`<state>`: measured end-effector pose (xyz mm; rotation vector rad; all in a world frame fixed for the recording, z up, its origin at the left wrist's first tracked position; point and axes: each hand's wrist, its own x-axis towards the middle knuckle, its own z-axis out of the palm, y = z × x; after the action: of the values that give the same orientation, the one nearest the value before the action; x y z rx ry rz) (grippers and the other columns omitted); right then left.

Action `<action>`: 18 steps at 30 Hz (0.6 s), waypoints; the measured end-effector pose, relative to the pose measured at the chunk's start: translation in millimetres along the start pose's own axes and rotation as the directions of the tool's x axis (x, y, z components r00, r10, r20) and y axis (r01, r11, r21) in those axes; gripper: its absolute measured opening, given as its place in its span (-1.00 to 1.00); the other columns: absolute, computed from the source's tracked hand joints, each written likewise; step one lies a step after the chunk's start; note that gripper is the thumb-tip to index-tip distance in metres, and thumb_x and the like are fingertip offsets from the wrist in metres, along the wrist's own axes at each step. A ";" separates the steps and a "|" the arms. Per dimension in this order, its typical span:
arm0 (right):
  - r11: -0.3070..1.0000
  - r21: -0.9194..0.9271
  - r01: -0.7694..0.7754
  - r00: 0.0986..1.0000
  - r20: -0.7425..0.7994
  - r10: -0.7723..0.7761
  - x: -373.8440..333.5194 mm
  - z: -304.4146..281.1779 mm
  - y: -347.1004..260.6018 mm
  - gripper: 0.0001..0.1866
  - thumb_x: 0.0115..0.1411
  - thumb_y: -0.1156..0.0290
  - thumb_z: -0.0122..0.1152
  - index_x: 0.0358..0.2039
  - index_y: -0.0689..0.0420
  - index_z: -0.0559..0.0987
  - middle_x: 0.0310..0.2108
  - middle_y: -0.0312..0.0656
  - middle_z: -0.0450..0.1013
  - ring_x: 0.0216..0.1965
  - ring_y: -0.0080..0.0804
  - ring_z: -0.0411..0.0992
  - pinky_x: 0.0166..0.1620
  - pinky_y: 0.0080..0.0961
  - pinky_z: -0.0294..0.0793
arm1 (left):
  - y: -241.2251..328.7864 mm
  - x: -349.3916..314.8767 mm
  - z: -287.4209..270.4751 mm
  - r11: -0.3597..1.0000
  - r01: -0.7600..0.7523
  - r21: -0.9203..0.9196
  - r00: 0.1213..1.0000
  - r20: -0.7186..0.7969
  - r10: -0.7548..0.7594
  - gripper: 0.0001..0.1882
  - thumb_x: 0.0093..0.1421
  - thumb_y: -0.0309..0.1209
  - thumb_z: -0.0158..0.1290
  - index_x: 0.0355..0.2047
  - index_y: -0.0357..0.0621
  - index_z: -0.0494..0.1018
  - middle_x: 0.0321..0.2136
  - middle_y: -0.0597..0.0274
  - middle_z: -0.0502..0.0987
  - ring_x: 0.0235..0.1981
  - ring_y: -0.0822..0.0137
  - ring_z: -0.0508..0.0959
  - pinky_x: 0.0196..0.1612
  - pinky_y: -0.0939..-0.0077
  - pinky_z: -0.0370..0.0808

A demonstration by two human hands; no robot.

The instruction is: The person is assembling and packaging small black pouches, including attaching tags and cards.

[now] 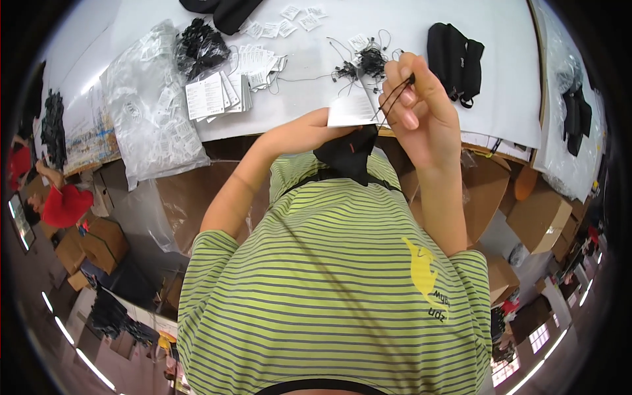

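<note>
My right hand [424, 112] is raised over the table's near edge, thumb and fingers pinching a looped black tag string [395, 95] with a small dark end piece. The string runs down to a white printed hang tag [352, 110]. My left hand [322, 126] grips this tag from the left, its fingertips partly hidden. Just below, a black fabric item [345, 155] with a small red mark hangs against my lap; whether my left hand also holds it is hidden.
On the white table [296, 108] are stacked printed cards [217, 95], a bundle of black tag strings [372, 61], small white packets [286, 27] and a large clear plastic bag [155, 108]. A black bag [454, 62] lies right. Cardboard boxes [540, 220] stand below; a person in red [66, 204] is left.
</note>
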<state>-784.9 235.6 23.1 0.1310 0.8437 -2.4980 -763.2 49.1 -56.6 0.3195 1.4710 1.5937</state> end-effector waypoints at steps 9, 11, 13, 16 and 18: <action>0.916 0.358 0.179 0.983 -0.108 -0.150 -28.5 2.6 10.0 -0.72 0.34 0.26 -0.21 -0.46 0.15 0.25 -0.61 -0.34 0.14 -0.72 -0.66 0.10 -0.57 -0.74 0.14 | -18.9 -3.6 4.7 0.862 -0.308 0.403 0.884 -0.213 0.416 -0.74 0.12 -0.42 0.08 -0.16 -0.14 0.40 -0.29 0.22 0.38 -0.20 0.31 0.43 -0.05 0.50 0.32; 0.906 0.348 0.239 0.970 -0.122 -0.209 -32.1 -3.1 10.5 -0.74 0.33 0.26 -0.15 -0.42 0.14 0.35 -0.61 -0.38 0.17 -0.71 -0.69 0.07 -0.56 -0.76 0.08 | -16.0 -7.1 1.3 0.937 -0.196 0.289 0.929 -0.252 0.272 -0.76 0.09 -0.42 0.11 -0.21 -0.14 0.41 -0.31 0.26 0.38 -0.18 0.34 0.42 -0.08 0.51 0.33; 0.890 0.363 0.275 0.961 -0.140 -0.239 -34.7 -3.4 11.7 -0.74 0.33 0.26 -0.15 -0.42 0.15 0.35 -0.60 -0.37 0.17 -0.71 -0.69 0.06 -0.56 -0.76 0.08 | -20.0 -9.8 -6.2 0.962 -0.184 0.200 0.930 -0.281 0.236 -0.78 0.07 -0.40 0.14 -0.27 -0.15 0.42 -0.34 0.27 0.38 -0.25 0.36 0.40 -0.17 0.55 0.35; 0.909 0.281 0.308 0.949 -0.158 -0.273 -41.0 -5.1 14.0 -0.74 0.32 0.27 -0.14 -0.42 0.17 0.34 -0.59 -0.35 0.17 -0.70 -0.67 0.06 -0.56 -0.75 0.09 | -12.9 -13.3 -25.2 0.842 -0.097 0.531 0.977 -0.110 0.182 -0.78 0.00 -0.38 0.18 -0.36 -0.17 0.43 -0.37 0.28 0.41 -0.36 0.32 0.35 -0.24 0.50 0.32; 0.876 0.347 0.334 0.941 -0.179 -0.288 -44.8 -5.4 15.4 -0.75 0.32 0.29 -0.13 -0.42 0.18 0.33 -0.59 -0.33 0.17 -0.69 -0.65 0.07 -0.55 -0.74 0.10 | -13.5 -12.6 -35.0 0.780 -0.184 0.598 0.958 -0.070 0.279 -0.77 -0.01 -0.37 0.19 -0.36 -0.16 0.43 -0.36 0.28 0.42 -0.34 0.30 0.36 -0.20 0.49 0.31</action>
<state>-738.8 247.3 21.2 0.3012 0.4471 -2.9639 -775.3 15.0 -72.7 0.7729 2.1080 1.3260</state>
